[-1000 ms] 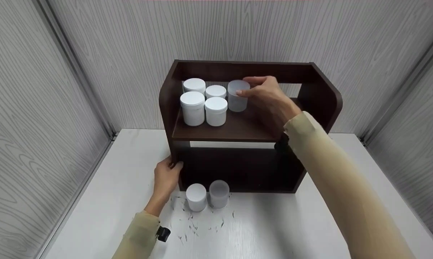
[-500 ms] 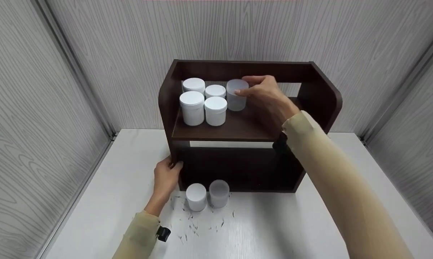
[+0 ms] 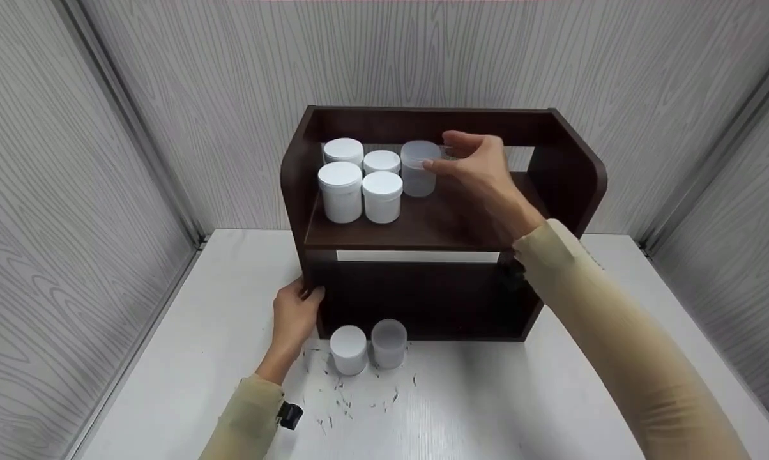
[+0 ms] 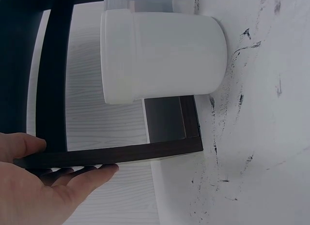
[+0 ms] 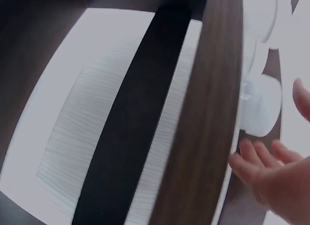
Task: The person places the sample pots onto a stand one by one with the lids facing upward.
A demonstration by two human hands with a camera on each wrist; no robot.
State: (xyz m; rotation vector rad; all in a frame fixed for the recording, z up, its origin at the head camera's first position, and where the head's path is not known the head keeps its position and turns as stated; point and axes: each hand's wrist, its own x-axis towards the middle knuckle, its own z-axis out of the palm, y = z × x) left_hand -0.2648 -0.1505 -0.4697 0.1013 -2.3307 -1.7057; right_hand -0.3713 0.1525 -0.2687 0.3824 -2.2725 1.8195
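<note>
A translucent frosted jar [image 3: 416, 182] stands upright on the upper board of a dark brown shelf [image 3: 448, 220]. Beside it on the right is my right hand [image 3: 487, 167], thumb and fingers spread apart with nothing between them. In the right wrist view the same hand [image 5: 273, 174] shows its fingers apart from the jar [image 5: 261, 106]. My left hand [image 3: 295, 314] grips the shelf's left side panel near the bottom. The left wrist view has the thumb on one face of the panel [image 4: 121, 153] and the fingers on the other.
Several white lidded jars [image 3: 342, 198] stand left of the frosted one on the upper board. Before the shelf, a white lidded jar [image 3: 349, 351] and a translucent one [image 3: 389, 345] stand on the white table [image 3: 435, 409], which has dark scuffs. Grey wood-grain walls enclose the sides and back.
My right hand has let go of the frosted jar and drawn slightly to the right, its fingers opening. The jar shifted a little leftward before that. The left hand has stayed put.
</note>
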